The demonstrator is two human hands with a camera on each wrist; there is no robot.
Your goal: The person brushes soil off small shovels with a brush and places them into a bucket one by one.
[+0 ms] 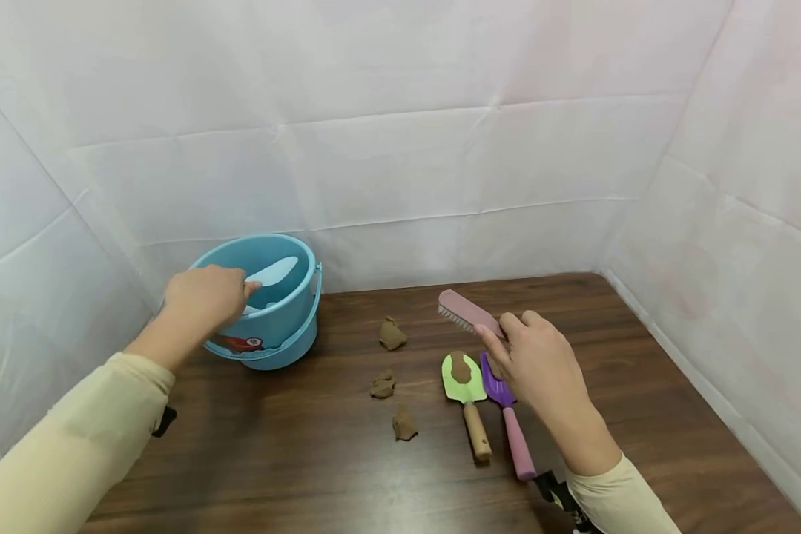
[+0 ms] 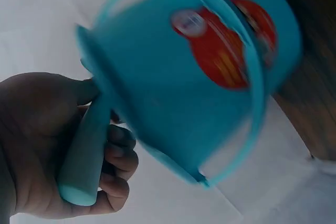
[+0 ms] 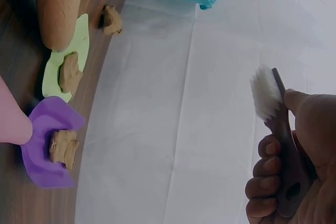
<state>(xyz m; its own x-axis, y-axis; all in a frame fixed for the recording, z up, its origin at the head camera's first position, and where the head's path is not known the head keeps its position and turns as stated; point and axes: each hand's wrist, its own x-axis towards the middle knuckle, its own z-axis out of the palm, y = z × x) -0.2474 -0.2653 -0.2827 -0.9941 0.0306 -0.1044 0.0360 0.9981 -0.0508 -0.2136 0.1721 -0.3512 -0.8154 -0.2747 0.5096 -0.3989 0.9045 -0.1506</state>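
Observation:
On the left, my left hand (image 1: 207, 297) grips the handle of a light blue toy shovel (image 1: 275, 272), its blade over the mouth of a blue bucket (image 1: 294, 311). In the left wrist view, the fingers curl round the shovel's tapered handle (image 2: 86, 156) beside the bucket's rim. My right hand (image 1: 549, 363) holds a pink brush (image 1: 469, 309) above the table, white bristles facing down and left. Beneath and beside that hand lie a green trowel (image 1: 452, 386) with a wooden handle and a purple trowel (image 1: 500, 391) with a pink handle. Each trowel bears a brown lump.
Three brown clay-like lumps, among them the far one (image 1: 392, 334), lie on the dark wooden table (image 1: 294, 445) between bucket and trowels. White sheeting (image 1: 400, 163) hangs behind and at both sides. The bucket's handle (image 1: 317, 297) hangs down its front.

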